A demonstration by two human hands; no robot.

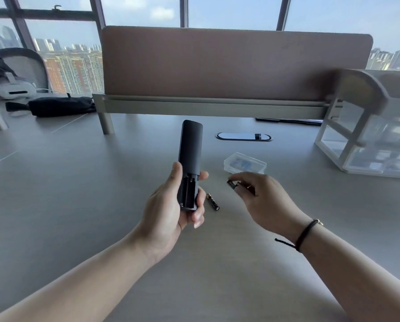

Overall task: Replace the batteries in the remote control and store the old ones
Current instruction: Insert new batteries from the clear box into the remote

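My left hand [171, 205] wraps the remote control [189, 163], fingers curled around its lower end, back side up. The battery compartment [188, 194] is open and looks empty. My right hand [261, 196] pinches 1 battery [232, 184] between thumb and fingertips; it is blurred. Another battery [212, 201] lies on the desk [78, 194], between my 2 hands, just beside the left fingers. A clear plastic case [245, 164] sits just beyond the right fingertips. I judge I should read the polarity marks first, then press the flat end against the spring and keep the remote steady.
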